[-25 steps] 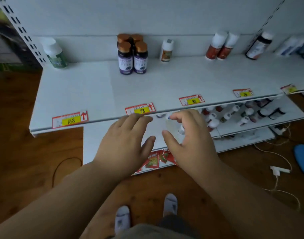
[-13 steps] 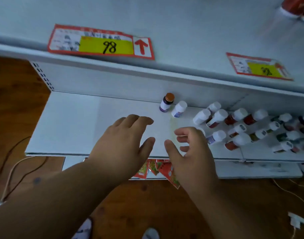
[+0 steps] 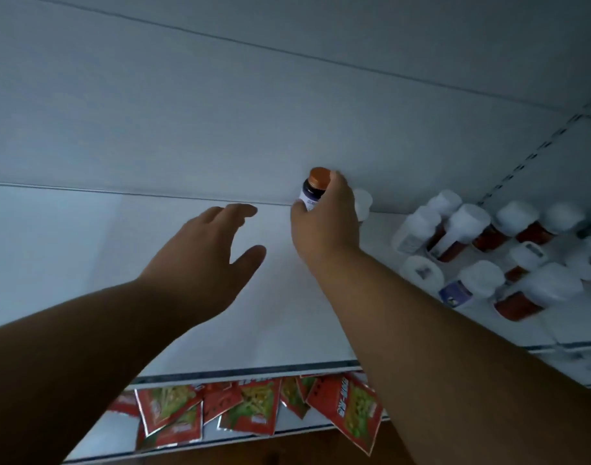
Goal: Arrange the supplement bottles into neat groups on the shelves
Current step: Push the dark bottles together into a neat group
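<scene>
Head view, nearest: red snack packets (image 3: pixel 254 411) lay jumbled on the lower shelf, under your forearms.
Left hand: your left hand (image 3: pixel 200 263) hovered over the bare white shelf (image 3: pixel 86 280), fingers spread and relaxed, holding nothing.
Right hand: your right hand (image 3: pixel 324 223) curled round the dark bottle (image 3: pixel 314 189), thumb on its label, fingers wrapping the far side.
Bottle place: it stood upright at the back of the shelf, against the rear wall, orange cap showing above your fingers.
Handling: it looked small, stiff and light; the smooth body could slip, so a grip round the label, below the cap, seemed best.
Farther right: white-capped bottles (image 3: pixel 472 243) crowded together, several tipped over, one just behind your knuckles.
</scene>
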The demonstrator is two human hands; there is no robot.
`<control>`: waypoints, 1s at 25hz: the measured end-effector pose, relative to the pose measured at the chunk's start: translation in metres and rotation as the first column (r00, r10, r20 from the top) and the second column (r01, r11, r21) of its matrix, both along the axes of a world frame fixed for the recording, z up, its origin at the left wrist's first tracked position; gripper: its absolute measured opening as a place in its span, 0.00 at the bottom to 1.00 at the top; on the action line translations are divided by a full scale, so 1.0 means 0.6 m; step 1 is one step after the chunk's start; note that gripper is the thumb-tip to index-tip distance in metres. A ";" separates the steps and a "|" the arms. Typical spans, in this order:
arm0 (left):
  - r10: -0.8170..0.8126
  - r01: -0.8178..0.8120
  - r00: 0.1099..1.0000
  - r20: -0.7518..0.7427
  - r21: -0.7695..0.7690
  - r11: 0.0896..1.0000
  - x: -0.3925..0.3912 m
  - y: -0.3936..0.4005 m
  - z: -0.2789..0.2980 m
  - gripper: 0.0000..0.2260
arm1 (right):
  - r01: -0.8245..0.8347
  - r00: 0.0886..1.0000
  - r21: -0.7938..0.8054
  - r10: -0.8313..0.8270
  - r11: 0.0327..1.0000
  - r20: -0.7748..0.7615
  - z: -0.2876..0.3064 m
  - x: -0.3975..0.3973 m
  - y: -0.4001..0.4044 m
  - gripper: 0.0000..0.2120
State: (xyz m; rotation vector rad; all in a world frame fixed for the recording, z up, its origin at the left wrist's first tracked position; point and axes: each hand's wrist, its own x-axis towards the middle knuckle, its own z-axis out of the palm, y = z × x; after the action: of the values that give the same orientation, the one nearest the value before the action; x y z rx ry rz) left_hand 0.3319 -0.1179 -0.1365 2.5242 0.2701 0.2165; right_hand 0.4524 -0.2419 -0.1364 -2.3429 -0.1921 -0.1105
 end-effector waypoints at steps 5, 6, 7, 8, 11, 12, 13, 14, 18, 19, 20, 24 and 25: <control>-0.061 0.066 0.998 -0.032 0.188 0.980 0.008 0.037 -0.036 0.28 | -0.075 0.995 -0.290 0.090 0.954 0.039 -0.005 0.074 0.010 0.16; -0.057 0.068 0.997 -0.056 0.202 0.977 0.007 0.040 -0.036 0.29 | -0.078 0.995 -0.339 0.095 0.938 0.033 -0.007 0.078 0.007 0.17; -0.051 0.066 0.995 -0.083 0.199 0.978 0.007 0.039 -0.036 0.30 | -0.078 0.995 -0.372 0.094 0.925 0.025 -0.007 0.079 0.002 0.19; -0.044 0.063 0.993 -0.106 0.185 0.981 0.006 0.037 -0.031 0.31 | -0.074 0.996 -0.384 0.089 0.921 0.022 -0.004 0.073 -0.003 0.20; -0.028 0.076 0.978 -0.208 0.229 0.970 0.001 0.027 0.001 0.37 | -0.074 0.997 -0.328 0.074 0.942 -0.013 0.004 0.029 -0.012 0.22; -0.036 0.102 0.970 -0.241 0.268 0.958 -0.001 0.025 0.014 0.39 | -0.092 0.996 -0.305 0.085 0.948 -0.037 0.011 0.008 -0.015 0.22; -0.043 0.126 0.963 -0.266 0.302 0.945 -0.004 0.022 0.025 0.40 | -0.111 0.993 -0.269 0.097 0.957 -0.065 0.020 -0.013 -0.018 0.21; -0.053 0.152 0.955 -0.293 0.325 0.933 -0.010 0.018 0.038 0.41 | -0.132 0.989 -0.205 0.114 0.970 -0.095 0.034 -0.036 -0.024 0.20; -0.054 0.127 0.953 -0.298 0.229 0.965 -0.100 -0.004 0.147 0.42 | -0.122 0.947 0.284 0.197 0.951 -0.255 0.166 -0.156 -0.056 0.16; -0.049 0.103 0.958 -0.282 0.178 0.979 -0.132 -0.017 0.192 0.42 | -0.086 0.941 0.389 0.203 0.917 -0.272 0.204 -0.182 -0.072 0.15; -0.039 0.076 0.965 -0.261 0.133 0.988 -0.169 -0.034 0.243 0.41 | -0.052 0.931 0.460 0.209 0.886 -0.298 0.245 -0.213 -0.089 0.15; 0.051 -0.059 0.985 -0.163 -0.048 0.997 -0.307 -0.100 0.454 0.36 | 0.046 0.859 0.617 0.283 0.786 -0.426 0.427 -0.327 -0.157 0.14; 0.053 -0.070 0.983 -0.173 -0.089 0.994 -0.339 -0.117 0.505 0.34 | 0.059 0.836 0.645 0.316 0.762 -0.449 0.478 -0.357 -0.171 0.10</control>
State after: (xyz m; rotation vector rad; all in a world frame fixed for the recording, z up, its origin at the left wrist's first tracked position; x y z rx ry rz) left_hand 0.1285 -0.1879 0.1666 2.4453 0.4170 0.0105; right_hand 0.2385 -0.3445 0.1502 -1.5747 -0.0276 0.4906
